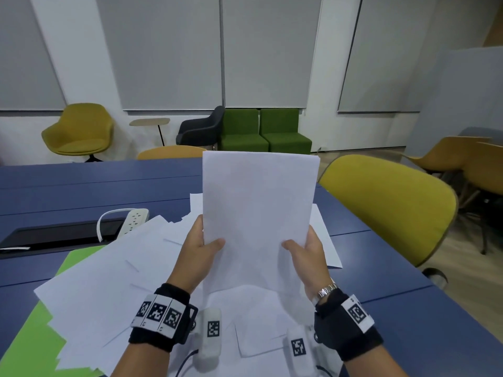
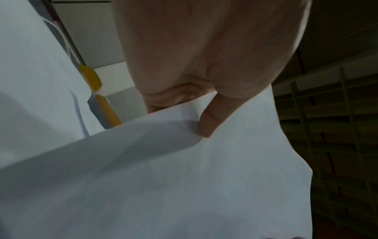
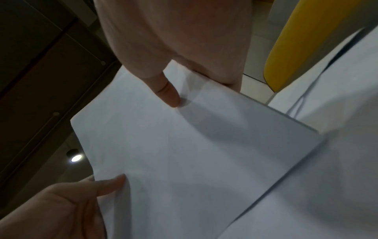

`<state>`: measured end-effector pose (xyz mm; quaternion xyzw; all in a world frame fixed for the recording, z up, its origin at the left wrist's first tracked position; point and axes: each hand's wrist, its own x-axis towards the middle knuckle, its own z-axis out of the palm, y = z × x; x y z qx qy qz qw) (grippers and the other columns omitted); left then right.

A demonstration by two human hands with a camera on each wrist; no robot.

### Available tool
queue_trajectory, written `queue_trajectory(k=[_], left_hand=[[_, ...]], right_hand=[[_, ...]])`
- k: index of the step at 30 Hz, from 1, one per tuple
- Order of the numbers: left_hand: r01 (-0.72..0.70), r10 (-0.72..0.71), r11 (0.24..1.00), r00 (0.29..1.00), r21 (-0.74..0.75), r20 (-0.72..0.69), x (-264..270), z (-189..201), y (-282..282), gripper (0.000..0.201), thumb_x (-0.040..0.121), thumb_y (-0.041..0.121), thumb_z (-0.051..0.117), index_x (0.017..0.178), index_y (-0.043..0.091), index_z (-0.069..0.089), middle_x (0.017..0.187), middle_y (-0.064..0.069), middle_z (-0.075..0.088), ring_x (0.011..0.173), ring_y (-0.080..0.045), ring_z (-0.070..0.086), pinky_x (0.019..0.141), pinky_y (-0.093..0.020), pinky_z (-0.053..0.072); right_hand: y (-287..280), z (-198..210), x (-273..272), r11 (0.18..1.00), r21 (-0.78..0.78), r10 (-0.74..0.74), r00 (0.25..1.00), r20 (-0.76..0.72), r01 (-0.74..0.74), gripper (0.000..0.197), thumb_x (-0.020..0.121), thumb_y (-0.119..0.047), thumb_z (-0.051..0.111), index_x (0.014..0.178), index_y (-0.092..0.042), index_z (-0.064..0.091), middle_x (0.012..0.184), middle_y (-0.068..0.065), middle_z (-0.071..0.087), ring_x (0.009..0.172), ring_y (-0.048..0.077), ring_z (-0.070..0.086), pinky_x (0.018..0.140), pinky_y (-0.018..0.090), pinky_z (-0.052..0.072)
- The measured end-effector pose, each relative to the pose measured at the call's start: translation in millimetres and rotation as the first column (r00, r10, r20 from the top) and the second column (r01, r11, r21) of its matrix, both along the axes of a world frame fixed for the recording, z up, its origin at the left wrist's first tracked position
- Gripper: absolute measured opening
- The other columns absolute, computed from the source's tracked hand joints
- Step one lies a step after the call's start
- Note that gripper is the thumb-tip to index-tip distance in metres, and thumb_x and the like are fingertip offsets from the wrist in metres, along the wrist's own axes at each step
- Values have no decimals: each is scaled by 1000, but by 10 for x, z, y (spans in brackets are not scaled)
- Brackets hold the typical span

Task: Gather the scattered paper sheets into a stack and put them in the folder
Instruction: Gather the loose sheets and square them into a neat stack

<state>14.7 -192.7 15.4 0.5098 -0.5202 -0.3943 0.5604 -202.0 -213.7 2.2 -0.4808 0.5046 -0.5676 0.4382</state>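
Note:
I hold a stack of white paper sheets (image 1: 258,202) upright above the table, its lower edge standing on the loose sheets (image 1: 109,289) below. My left hand (image 1: 201,246) grips the stack's left edge, thumb on the front. My right hand (image 1: 304,248) grips the right edge the same way. In the left wrist view my left thumb (image 2: 210,122) presses on the stack (image 2: 204,177). In the right wrist view my right thumb (image 3: 167,92) lies on the stack (image 3: 184,153), with my left hand (image 3: 61,207) at its other edge. A green folder (image 1: 32,333) lies open under the scattered sheets at the left.
The blue table (image 1: 81,186) carries a white power strip (image 1: 133,221) beside a dark cable slot (image 1: 54,235). A yellow chair (image 1: 386,205) stands close at the right table edge. More chairs and a green sofa (image 1: 266,131) line the far wall.

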Motion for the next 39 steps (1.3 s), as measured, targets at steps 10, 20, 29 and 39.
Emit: queue_trajectory(k=[10,20,29,39], left_hand=[[-241,227,962,967,-129,-120,364,160,-35,48,86,-16,55,104,28,57,114,-8,71,105,-30,70,92,-47,56],[-236,214,952,968,-192,-128,349,244,-1,45,87,-16,53,102,26,56,104,1,70,90,-15,69,73,-24,54],[-292,260,930,952,-225,-161,506,274,0,46,88,-14,55,99,31,56,112,-10,70,97,-26,69,85,-40,56],[-562,466,795,808,-230,-361,673,360,20,48,85,-15,56,96,31,51,100,8,67,85,-8,66,88,-35,56]], right_hand=[[-642,387,-662,969,191,-62,907,-416,154,27,96,-36,60,95,-9,65,92,5,68,77,19,55,64,30,40],[-1022,-8,-694,819,486,458,163,-874,305,65,78,-64,73,116,-12,62,131,8,65,116,30,63,94,37,51],[-1149,-63,-894,849,444,261,503,-824,287,11,94,-13,61,89,-10,52,86,6,52,88,24,46,66,27,41],[-1420,-66,-1022,960,219,-100,945,-312,174,20,72,9,56,92,10,60,102,34,67,78,24,60,66,38,50]])
